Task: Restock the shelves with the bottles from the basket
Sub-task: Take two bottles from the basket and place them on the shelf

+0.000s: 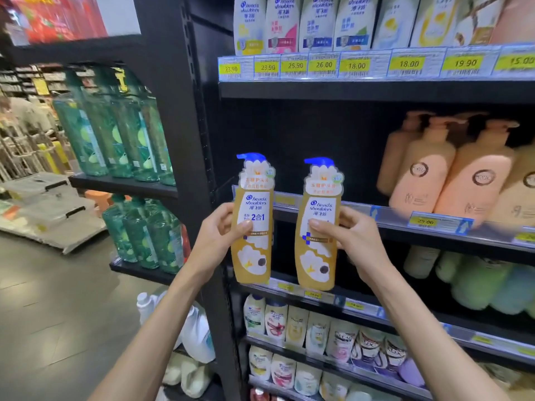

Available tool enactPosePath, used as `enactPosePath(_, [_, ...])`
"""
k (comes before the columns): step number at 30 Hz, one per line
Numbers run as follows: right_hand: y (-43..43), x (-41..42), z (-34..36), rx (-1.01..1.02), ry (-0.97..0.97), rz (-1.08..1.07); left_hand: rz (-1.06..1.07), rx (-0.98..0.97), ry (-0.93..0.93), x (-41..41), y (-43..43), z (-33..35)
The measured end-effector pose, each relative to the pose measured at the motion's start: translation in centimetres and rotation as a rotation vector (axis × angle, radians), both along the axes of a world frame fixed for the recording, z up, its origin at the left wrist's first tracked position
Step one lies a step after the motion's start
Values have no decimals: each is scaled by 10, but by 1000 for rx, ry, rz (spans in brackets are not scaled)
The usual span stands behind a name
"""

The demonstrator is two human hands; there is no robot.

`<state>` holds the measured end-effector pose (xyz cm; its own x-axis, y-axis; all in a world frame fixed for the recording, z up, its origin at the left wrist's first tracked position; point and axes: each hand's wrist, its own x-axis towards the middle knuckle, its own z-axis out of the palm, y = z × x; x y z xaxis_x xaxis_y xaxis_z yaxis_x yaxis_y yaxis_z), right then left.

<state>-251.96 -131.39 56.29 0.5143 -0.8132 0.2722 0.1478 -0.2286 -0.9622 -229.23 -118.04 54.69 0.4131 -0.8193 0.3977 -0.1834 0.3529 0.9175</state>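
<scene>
Bottles point(251, 257) (upright), held, left hand point(219, 230), right hand point(351, 237)

One wide-angle head-worn camera faces forward, close to dark shop shelves point(376, 92); the left hand point(220, 230) and right hand point(350, 235) sit mid-frame.

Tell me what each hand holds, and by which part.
The left hand grips the left amber bottle round its middle, thumb across its front. The right hand grips the right amber bottle the same way, at mid-body.
</scene>
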Motion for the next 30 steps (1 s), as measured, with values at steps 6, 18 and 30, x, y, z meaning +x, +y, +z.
enactPosePath(6, [-7,35,22,47,-81,-35,-41,12,-8,27,-8,9])
enactPosePath(18, [-34,87,48,200,-328,-265,-127,58,-25,61,-17,3])
enactPosePath(30, [-64,134,59,188,-541,-365,-90,21,-23,78,-17,2])
